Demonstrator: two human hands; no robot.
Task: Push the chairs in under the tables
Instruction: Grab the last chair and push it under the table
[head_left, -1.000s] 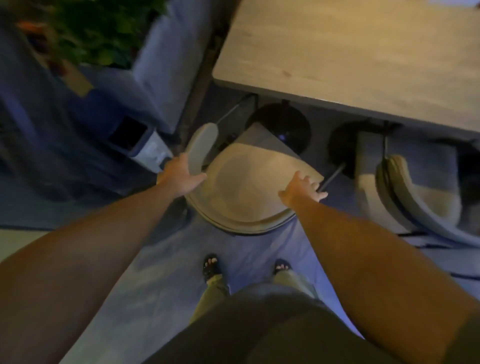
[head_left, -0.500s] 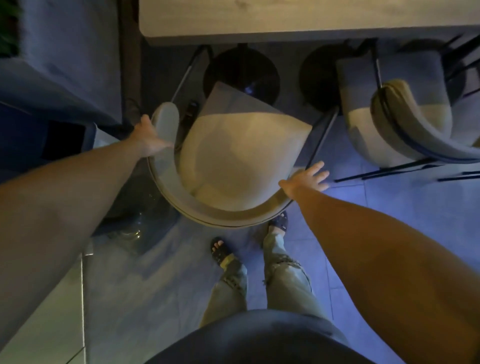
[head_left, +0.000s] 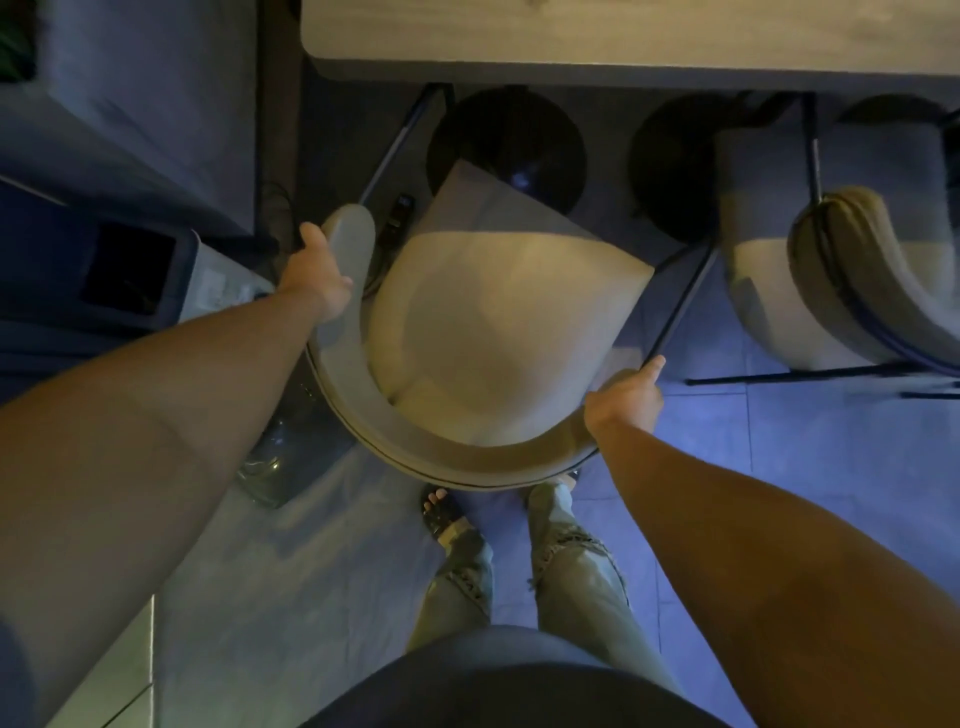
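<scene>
Centre of frame: cream chair (head_left: 498, 332), seat turned askew, its far corner just short of the bench (head_left: 623, 47) edge along the top. Left hand (head_left: 317, 275) at centre left, fingers wrapped round the chair's curved backrest end. Right hand (head_left: 626, 400) at centre right, gripping the other end of the backrest, one finger pointing up along a dark leg. Second chair (head_left: 831, 270) at upper right, partly under the bench. Sandalled feet just below the chair
</scene>
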